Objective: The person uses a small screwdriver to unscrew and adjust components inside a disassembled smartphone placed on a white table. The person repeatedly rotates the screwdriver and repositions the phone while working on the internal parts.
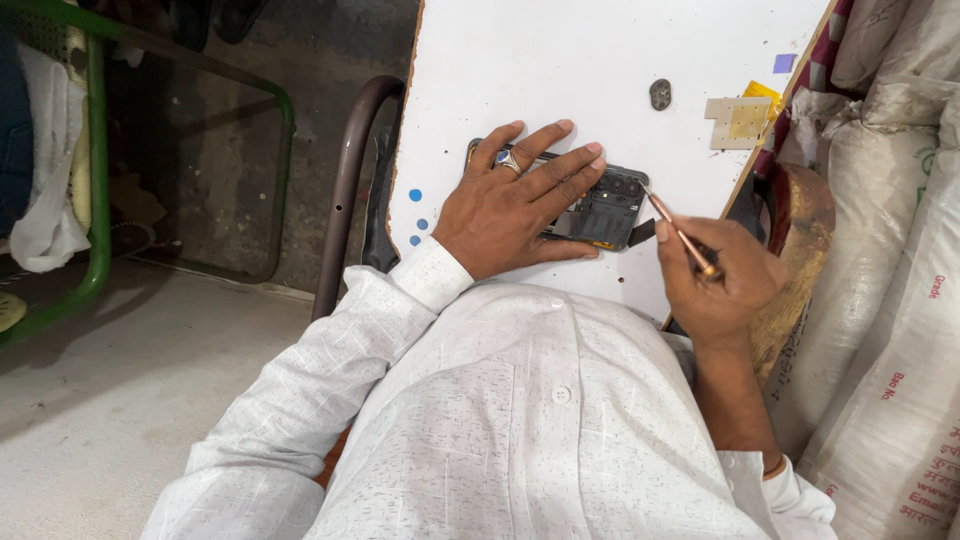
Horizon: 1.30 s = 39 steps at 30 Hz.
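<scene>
An opened phone (610, 208) with its dark insides showing lies on a white board (560, 70). My left hand (515, 195), a ring on one finger, lies flat across the phone and pins it down. My right hand (715, 280) grips a thin copper-coloured screwdriver (678, 232). Its tip rests at the phone's right end, near the camera corner.
A small grey oval part (660, 94), a beige perforated pad (738, 122) and a purple square (784, 63) lie on the board's far right. White sacks (900, 300) are stacked at the right. A brown chair frame (345, 190) and a green metal frame (98, 190) stand left.
</scene>
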Each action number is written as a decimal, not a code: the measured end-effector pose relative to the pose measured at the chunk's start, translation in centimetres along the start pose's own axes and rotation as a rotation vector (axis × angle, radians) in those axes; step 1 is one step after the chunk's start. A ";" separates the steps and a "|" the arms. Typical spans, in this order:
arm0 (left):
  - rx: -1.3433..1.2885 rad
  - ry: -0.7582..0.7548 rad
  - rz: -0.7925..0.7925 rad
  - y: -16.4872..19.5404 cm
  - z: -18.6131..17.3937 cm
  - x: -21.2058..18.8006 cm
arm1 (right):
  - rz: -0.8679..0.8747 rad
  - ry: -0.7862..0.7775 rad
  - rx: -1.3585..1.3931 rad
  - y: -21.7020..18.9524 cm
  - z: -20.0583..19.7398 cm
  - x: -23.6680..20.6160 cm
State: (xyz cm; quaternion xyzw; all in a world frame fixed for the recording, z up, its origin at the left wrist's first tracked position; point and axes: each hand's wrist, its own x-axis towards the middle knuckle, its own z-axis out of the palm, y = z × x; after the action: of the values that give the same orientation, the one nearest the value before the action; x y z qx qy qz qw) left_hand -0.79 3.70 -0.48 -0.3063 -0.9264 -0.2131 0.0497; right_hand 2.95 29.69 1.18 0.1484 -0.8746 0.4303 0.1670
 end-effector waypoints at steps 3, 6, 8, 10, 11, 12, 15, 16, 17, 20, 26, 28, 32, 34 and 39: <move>0.007 0.000 -0.003 0.1 0.0 0.0 | -0.011 -0.010 -0.034 -0.5 -0.2 -0.5; 0.012 -0.003 -0.003 0.1 0.1 0.1 | 0.028 -0.006 -0.052 -0.7 -0.3 -0.6; 0.013 -0.010 -0.004 0.1 0.1 0.2 | 0.041 -0.006 -0.057 -0.6 -0.4 -0.7; 0.012 -0.021 -0.003 0.0 0.1 0.1 | 0.036 -0.008 -0.060 -0.4 -0.4 -0.9; 0.012 -0.016 -0.003 0.1 0.1 0.2 | 0.039 -0.005 -0.054 -0.3 -0.4 -0.9; 0.012 -0.010 -0.003 0.1 0.1 0.2 | 0.041 -0.001 -0.049 -0.2 -0.3 -0.9; 0.010 -0.004 -0.003 0.1 0.0 0.1 | 0.030 -0.003 -0.015 0.1 0.0 -0.8; 0.008 -0.003 -0.002 0.1 0.0 0.1 | 0.022 -0.006 -0.001 0.2 0.1 -0.8; 0.000 -0.001 -0.001 0.1 0.0 0.1 | 0.022 -0.007 -0.013 0.1 0.2 -0.8; -0.015 0.004 0.001 0.0 -0.1 0.1 | 0.007 -0.009 -0.057 -0.1 0.3 -0.7; -0.009 -0.007 -0.002 0.1 -0.2 0.2 | -0.149 -0.036 -0.180 -0.5 0.6 -0.1; 0.001 -0.008 -0.003 0.2 -0.2 0.2 | -0.186 -0.038 -0.209 -0.6 0.8 0.0; 0.002 -0.005 -0.006 0.2 -0.2 0.2 | -0.202 -0.054 -0.316 -0.9 0.9 -0.2; 0.000 -0.006 -0.010 0.1 -0.2 0.2 | -0.211 -0.058 -0.330 -0.8 1.0 -0.2; -0.001 0.002 -0.009 0.1 0.0 0.3 | -0.200 -0.042 -0.286 -0.4 1.0 -0.4</move>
State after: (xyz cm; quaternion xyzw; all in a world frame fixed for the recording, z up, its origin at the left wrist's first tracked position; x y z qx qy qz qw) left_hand -0.96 3.89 -0.39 -0.3021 -0.9276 -0.2140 0.0495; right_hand 3.26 28.66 0.72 0.2184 -0.9110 0.2796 0.2103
